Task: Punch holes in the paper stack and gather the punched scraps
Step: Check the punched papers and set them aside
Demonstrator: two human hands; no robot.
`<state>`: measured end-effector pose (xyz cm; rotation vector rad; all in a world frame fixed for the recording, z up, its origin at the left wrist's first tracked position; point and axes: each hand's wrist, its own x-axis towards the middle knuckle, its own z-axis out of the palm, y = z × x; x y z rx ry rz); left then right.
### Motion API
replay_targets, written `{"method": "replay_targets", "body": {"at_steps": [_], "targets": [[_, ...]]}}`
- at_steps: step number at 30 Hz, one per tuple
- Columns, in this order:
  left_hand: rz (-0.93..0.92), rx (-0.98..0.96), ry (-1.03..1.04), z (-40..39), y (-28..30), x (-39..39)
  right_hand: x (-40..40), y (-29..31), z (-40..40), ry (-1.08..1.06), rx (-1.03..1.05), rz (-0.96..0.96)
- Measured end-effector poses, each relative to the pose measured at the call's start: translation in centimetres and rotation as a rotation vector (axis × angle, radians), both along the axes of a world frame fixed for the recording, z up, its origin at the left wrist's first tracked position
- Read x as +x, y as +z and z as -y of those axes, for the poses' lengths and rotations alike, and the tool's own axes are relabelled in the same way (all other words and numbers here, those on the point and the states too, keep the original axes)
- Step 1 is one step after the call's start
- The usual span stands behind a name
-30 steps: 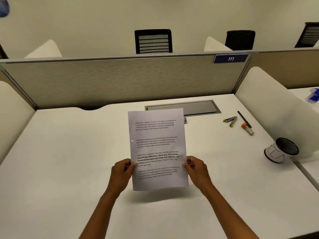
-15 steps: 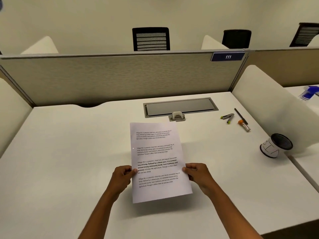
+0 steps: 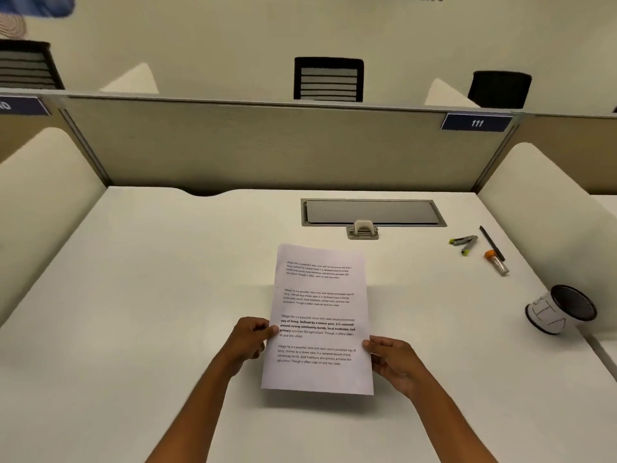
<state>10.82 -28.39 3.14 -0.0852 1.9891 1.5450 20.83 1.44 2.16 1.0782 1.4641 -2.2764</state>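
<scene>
A white paper stack point(image 3: 319, 315) with four blocks of printed text lies low over the white desk point(image 3: 150, 312), held at both long edges. My left hand point(image 3: 248, 340) pinches its left edge at mid-height. On the opposite side, my right hand point(image 3: 395, 364) grips the right edge a little lower. A small beige hole punch point(image 3: 363, 229) stands beyond the paper's top edge, against the front of a grey cable hatch point(image 3: 372, 212). No punched scraps are visible.
Two green-tipped markers point(image 3: 463, 242), a black pen point(image 3: 491, 242) and an orange-capped tube point(image 3: 497, 261) lie at the right. A white cup point(image 3: 559, 310) with a dark inside lies tipped near the right edge. Partitions point(image 3: 267, 145) wall the desk on three sides.
Both hands have lowered the paper stack from upright toward the desk, flattening it. The hole punch, hidden behind the sheets a second ago, is now exposed.
</scene>
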Motion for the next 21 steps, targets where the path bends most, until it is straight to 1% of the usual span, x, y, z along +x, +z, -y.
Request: {"method": "replay_targets", "body": {"at_steps": [5, 12, 16, 21], "targets": [[0.008, -0.011, 0.057, 0.1, 0.4, 0.3, -1.5, 0.2, -0.5, 0.079, 0.029, -0.009], [0.0, -0.032, 0.218, 1.7, 1.2, 0.7, -4.7, 0.5, 0.5, 0.204, 0.001, -0.042], [-0.022, -0.023, 0.274, 3.9, 1.8, -0.4, -6.9, 1.0, 2.3, 0.234, -0.019, -0.057], [-0.068, -0.028, 0.368, 7.8, 2.2, -2.9, -10.0, 1.5, 6.6, 0.26, -0.04, -0.094]]}}
